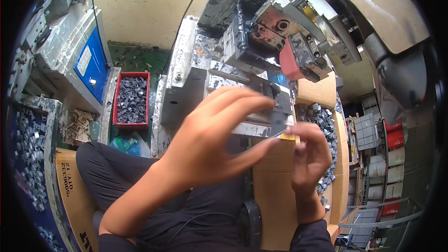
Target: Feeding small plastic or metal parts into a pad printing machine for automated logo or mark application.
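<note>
Left hand (200,135) reaches in from 7 o'clock with its back to the camera, fingers stretched and bent into a wide curve, thumb standing apart below them. A small grey piece (279,117) sits by its fingertips, between 2 and 3 o'clock from the palm; blur hides the exact contact, so I cannot tell if the fingers grip it. Right hand (310,156) comes up from 5 o'clock, fingers curled and the thumb close to them. Its fingertips are just beside the left thumb, with the grey piece between 10 and 11 o'clock from this hand; I cannot tell whether they pinch anything.

Beyond the hands, toward 1 o'clock from the middle of the view, stands a paint-spattered metal machine (273,18), with a pink block (290,60) at 2 o'clock. Between 3 and 4 o'clock a cardboard box (343,158) holds a heap of grey pieces (329,135), and its brown flap spreads below the hands at 5 o'clock. Around 9 o'clock a red bin (149,100) is filled with small grey parts (132,100). More parts (32,154) lie between 8 and 9 o'clock, near the left edge. Dark trousers (186,214) cover the person's legs around 7 o'clock.
</note>
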{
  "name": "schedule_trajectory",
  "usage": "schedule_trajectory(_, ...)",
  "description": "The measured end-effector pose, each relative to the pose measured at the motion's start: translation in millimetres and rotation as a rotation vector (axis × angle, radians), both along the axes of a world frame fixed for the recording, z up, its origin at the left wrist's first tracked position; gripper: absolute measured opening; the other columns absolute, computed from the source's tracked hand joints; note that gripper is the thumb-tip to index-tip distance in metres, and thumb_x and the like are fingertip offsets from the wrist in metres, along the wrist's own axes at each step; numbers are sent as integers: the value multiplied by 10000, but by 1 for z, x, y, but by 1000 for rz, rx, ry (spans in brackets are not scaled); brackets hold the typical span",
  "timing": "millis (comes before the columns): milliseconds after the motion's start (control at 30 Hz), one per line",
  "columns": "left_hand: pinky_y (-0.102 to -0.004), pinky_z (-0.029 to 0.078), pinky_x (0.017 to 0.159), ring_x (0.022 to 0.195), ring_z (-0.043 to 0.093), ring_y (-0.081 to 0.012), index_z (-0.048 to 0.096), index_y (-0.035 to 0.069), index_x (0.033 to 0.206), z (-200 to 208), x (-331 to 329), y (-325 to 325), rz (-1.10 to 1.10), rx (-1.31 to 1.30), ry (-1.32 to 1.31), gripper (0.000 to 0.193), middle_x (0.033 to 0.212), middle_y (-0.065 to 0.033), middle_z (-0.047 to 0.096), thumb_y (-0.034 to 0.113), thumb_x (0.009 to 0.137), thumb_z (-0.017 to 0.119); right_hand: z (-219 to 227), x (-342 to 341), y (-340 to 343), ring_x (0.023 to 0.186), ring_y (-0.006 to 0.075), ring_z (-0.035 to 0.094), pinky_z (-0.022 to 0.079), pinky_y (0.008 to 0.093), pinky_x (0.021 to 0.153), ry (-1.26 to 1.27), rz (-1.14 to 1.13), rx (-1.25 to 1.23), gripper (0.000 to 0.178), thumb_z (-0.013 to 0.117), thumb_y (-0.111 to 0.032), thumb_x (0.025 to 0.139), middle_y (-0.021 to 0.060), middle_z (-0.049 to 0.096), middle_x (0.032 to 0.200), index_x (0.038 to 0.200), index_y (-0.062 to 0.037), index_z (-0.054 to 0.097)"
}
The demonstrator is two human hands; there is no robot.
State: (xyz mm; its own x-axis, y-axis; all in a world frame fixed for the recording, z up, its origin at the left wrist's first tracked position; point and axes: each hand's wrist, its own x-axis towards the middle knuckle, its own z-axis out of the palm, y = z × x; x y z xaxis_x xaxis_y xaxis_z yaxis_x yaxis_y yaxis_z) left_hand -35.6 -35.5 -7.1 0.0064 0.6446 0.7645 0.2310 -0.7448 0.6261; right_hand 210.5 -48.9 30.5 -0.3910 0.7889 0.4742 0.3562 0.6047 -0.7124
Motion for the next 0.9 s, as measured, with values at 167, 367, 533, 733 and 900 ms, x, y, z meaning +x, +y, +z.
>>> schedule_trajectory(167, -341, 523, 917, 1066, 677, -220, 700, -13, 1234, -43, -47, -52, 145, -338, -195, 449, 1157, -145, 723, 120, 826, 833, 19, -42, -30, 948, 340, 693, 553, 412, 859, 50, 1144, -813, 374, 574, -278, 1079, 253, 691, 1126, 1077, 85, 665)
schedule_trajectory(367, -310, 490, 913, 992, 630, -171, 695, -15, 1228, -77, -60, -90, 197, -561, -352, 422, 1138, -107, 714, 131, 846, 801, -15, -58, -81, 1324, 488, 532, 406, 522, 1136, 27, 1922, -1154, 508, 691, -283, 1028, 318, 571, 1429, 1361, 85, 585)
schedule_trajectory(533, -312, 489, 909, 1005, 624, -181, 696, -10, 1227, -75, -60, -106, 183, -565, -307, 433, 1145, -114, 708, 139, 837, 811, -21, -64, -82, 1260, 497, 555, 425, 544, 1087, 83, 1752, -867, 395, 635, -255, 1054, 340, 616, 1285, 1253, 86, 621)
schedule_trajectory(733, -308, 495, 890, 1012, 654, -183, 698, -4, 1223, -80, -61, -113, 137, -559, -297, 425, 1162, -123, 724, 155, 847, 816, 9, -83, -55, 994, 466, 614, 479, 506, 894, 75, 1697, -879, 279, 631, -185, 1052, 267, 638, 1024, 950, 75, 616)
schedule_trajectory(900, -346, 504, 911, 1049, 679, -241, 697, -32, 1183, -70, -68, -123, -145, -503, -330, 463, 1156, -157, 734, 201, 807, 832, -10, -78, -22, 922, 347, 682, 543, 422, 821, 81, 1615, -442, 381, 489, -253, 1090, 234, 692, 1148, 1104, 78, 677)
